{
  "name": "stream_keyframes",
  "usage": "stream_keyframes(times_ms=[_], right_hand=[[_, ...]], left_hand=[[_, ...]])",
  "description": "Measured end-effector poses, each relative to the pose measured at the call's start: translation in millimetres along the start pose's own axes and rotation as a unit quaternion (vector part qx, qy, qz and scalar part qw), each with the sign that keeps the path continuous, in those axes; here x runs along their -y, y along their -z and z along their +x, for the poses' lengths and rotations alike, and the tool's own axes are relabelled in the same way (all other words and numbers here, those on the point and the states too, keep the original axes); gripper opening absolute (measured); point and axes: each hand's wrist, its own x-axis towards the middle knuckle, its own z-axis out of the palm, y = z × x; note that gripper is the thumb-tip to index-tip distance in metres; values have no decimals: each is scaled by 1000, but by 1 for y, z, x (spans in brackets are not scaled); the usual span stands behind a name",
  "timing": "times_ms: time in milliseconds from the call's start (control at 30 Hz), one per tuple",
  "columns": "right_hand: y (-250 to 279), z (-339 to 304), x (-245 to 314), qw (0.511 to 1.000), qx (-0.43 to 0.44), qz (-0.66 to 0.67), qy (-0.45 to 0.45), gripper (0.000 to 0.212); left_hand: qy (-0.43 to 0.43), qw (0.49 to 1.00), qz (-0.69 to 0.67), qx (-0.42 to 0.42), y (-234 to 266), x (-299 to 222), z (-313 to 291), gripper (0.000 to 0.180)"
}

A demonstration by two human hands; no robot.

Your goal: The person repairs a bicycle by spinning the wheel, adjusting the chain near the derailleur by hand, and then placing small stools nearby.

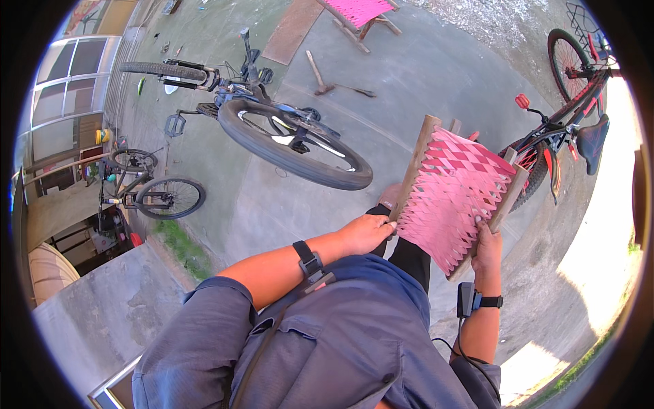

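Note:
I hold a small wooden stool (453,194) with a woven pink strap seat in front of my body, tilted and off the ground. My left hand (370,234) is closed on the lower end of its left wooden rail. On the opposite rail, my right hand (487,247) grips near the lower end, its thumb against the woven straps. Most of the stool's legs are hidden behind the seat. Ahead to the left, a bicycle (293,146) with a large black tyre lies or stands upturned on the concrete, apart from both hands.
A hammer (322,88) and a thin tool (357,90) lie on the concrete beyond. Another pink woven stool (361,10) stands at the far edge. A red-and-black bicycle (579,102) stands on the right, with another bicycle (150,187) at the left by the building.

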Motion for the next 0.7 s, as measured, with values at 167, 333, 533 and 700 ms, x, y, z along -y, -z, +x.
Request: stream_keyframes(times_ms=[167, 333, 533, 700], right_hand=[[-20, 49, 65, 998, 46, -34, 9, 19], [-57, 98, 127, 990, 111, -87, 10, 22], [-144, 149, 192, 970, 180, -160, 6, 14], [-230, 200, 226, 949, 220, -224, 4, 12]], left_hand=[[-13, 997, -10, -82, 11, -37, 22, 43], [2, 985, -74, -154, 28, -71, 39, 40], [24, 955, -136, -263, 74, -81, 58, 43], [45, 939, -167, -297, 122, -90, 86, 43]])
